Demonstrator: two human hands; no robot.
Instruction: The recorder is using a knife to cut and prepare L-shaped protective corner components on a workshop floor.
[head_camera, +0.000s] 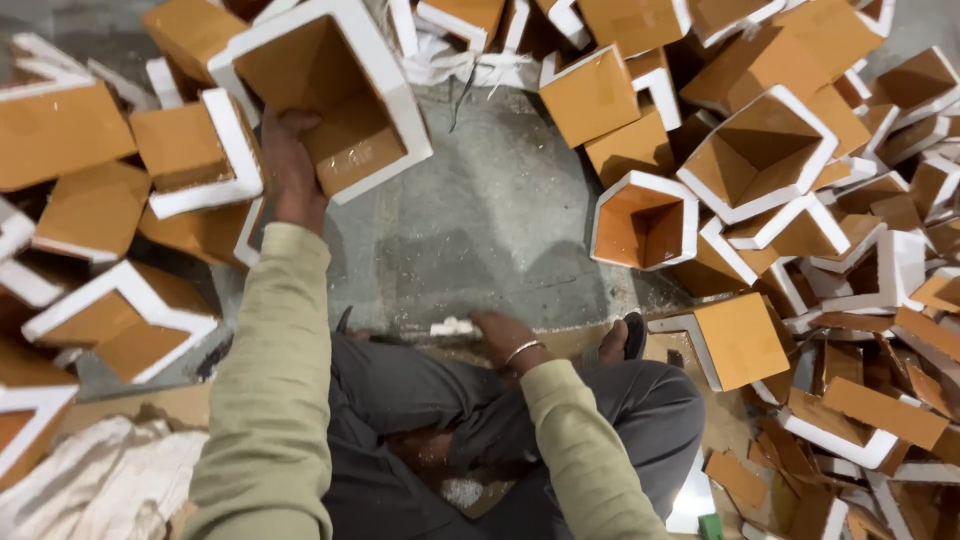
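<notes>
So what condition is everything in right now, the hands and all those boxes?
Left hand: stretched forward, gripping the large open box.
Large open box: tilted, hollow side facing up, held at its lower edge.
Right hand: low by the knee, closed on a small white piece.
Hexagonal box: on the floor, open, untouched.

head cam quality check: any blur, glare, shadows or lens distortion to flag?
Head view: mostly sharp, the left hand on the square orange box with white rim reads clearly; the right hand by a small white piece is slightly soft. Soft shadows fall on the grey concrete floor. No harsh glare. Wide-angle stretching shows toward the edges, as in the pale cloth at lower left.
</notes>
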